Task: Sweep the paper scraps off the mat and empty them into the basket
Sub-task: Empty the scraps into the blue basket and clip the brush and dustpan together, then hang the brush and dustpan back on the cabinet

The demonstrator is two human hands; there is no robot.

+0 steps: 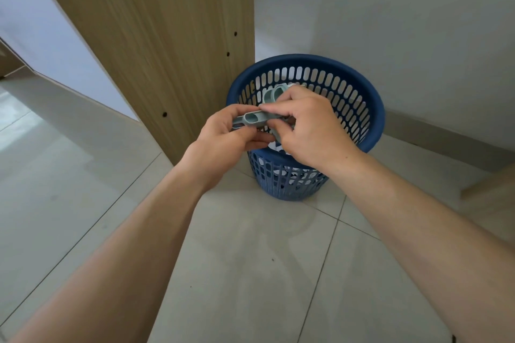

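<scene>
Both hands (pixel 273 125) gripping grey-green handles (pixel 252 119), above blue basket (pixel 373 108)

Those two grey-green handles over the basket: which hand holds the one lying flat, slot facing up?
The left hand holds the flat handle, its slot facing up. The right hand grips the other handle, which points away over the blue basket.
</scene>
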